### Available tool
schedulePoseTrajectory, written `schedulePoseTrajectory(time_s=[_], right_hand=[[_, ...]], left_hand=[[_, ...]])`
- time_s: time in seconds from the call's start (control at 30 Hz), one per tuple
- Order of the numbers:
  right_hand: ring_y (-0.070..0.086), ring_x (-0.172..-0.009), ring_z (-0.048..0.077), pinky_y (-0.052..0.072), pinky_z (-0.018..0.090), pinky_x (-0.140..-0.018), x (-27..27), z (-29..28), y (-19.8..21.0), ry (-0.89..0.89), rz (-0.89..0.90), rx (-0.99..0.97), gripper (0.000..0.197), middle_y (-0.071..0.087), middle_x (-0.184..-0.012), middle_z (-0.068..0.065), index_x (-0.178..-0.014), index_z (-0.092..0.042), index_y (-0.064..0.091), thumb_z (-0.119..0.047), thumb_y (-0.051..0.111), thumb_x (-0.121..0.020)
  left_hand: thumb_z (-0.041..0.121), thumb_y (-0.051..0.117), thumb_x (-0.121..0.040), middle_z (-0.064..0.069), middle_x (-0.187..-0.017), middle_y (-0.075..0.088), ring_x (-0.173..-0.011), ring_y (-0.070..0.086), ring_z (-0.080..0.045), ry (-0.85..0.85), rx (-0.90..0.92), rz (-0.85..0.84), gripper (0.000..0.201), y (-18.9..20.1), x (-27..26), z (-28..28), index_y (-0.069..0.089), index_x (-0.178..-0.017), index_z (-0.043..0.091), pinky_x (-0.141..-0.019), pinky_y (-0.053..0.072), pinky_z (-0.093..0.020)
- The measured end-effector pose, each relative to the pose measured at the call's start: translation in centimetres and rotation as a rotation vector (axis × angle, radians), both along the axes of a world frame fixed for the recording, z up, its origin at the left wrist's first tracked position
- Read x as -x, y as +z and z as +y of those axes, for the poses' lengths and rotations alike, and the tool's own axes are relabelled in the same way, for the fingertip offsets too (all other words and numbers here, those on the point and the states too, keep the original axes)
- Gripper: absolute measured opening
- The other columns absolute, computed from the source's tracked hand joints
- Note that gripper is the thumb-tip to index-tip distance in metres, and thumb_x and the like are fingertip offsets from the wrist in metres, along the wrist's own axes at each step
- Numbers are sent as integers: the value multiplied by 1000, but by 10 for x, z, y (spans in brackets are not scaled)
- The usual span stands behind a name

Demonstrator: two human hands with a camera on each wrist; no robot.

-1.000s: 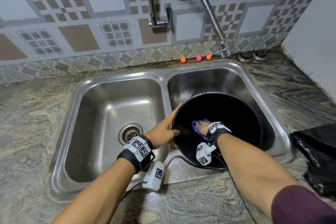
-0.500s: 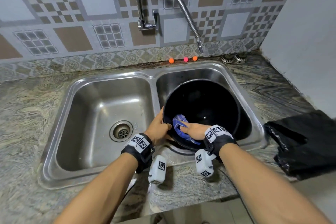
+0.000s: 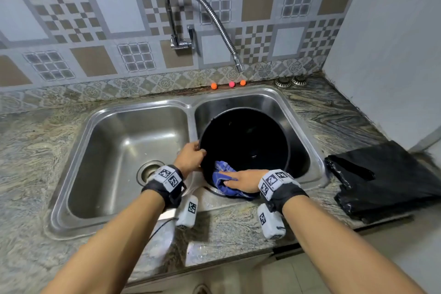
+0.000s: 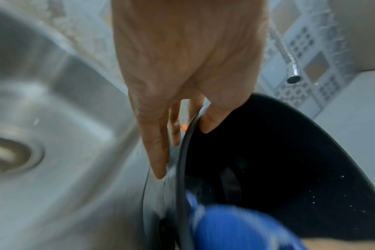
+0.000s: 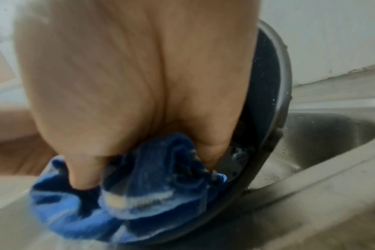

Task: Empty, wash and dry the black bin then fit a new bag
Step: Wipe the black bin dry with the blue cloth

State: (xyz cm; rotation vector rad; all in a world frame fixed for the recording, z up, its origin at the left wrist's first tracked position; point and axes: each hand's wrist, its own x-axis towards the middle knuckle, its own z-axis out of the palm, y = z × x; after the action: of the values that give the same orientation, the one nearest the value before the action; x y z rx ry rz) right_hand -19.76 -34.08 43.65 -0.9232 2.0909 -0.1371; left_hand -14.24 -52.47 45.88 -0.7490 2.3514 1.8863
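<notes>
Head cam view down at a steel double sink (image 3: 71, 162) set in a marbled stone counter (image 3: 23, 150). The black bin (image 3: 245, 143) lies tilted in the right basin, its open mouth facing the person and its near rim resting on the sink's front edge. Left hand (image 3: 189, 157) grips the bin's left rim, thumb inside & fingers outside; the left wrist cam confirms the pinch on the rim. Right hand (image 3: 245, 180) is at the bin's near rim, fingers curled round a bunched blue cloth (image 3: 224, 182) w/ pale stripes, pressing it against the rim. A black bin bag (image 3: 386, 179) lies crumpled on the counter, right of the sink, well apart from the bin. A flexible metal tap (image 3: 214, 21) arches over the right basin.
</notes>
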Motion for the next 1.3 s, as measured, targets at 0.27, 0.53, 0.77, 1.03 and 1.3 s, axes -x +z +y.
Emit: schedulePoseTrajectory(time_s=[0.27, 0.53, 0.77, 1.03, 1.3], right_hand=[[43, -129, 35, 39, 48, -104, -16, -10, -18, 23, 234, -15, 88, 36, -150, 4, -146, -41, 22, -77, 55, -73], [55, -120, 33, 42, 33, -94, 35, -23, -3, -214, 201, -35, 39, 55, -135, 14, -134, -13, 48, -30, 41, -99], [47, -128, 38, 37, 45, -109, 112, -44, -45, -754, 227, -87, 47, 46, -140, 20, -141, -15, 40, -36, 43, -99], [41, -136, 29, 27, 37, -114, 104, -70, -102, -468, 169, -129, 58, 42, -149, 10, -144, -23, 42, -55, 34, -96], [60, -112, 29, 41, 37, -97, 117, -69, -127, -498, 22, -35, 34, 63, -101, 1, -92, -34, 63, -59, 42, -87]], left_hand=[[29, 49, -100, -8, -135, 59, -116, 61, -31, -306, 497, 46, 52, 41, 30, -26, 34, -147, 45, -92, 54, -44], [13, 36, -103, -4, -125, 59, -101, 67, -25, -398, 209, -8, 63, 37, 26, -31, 27, -142, 62, -74, 60, -53], [-1, 40, -93, -22, -133, 50, -109, 62, -47, -521, 17, -70, 89, 21, 27, -36, 11, -141, 68, -72, 59, -58], [-7, 39, -95, -2, -129, 56, -102, 68, -40, -557, -105, -64, 89, 15, 29, -53, 11, -148, 58, -75, 59, -58], [-7, 40, -95, -14, -130, 57, -99, 69, -42, -546, -107, -43, 90, 18, 26, -53, 13, -146, 62, -73, 59, -57]])
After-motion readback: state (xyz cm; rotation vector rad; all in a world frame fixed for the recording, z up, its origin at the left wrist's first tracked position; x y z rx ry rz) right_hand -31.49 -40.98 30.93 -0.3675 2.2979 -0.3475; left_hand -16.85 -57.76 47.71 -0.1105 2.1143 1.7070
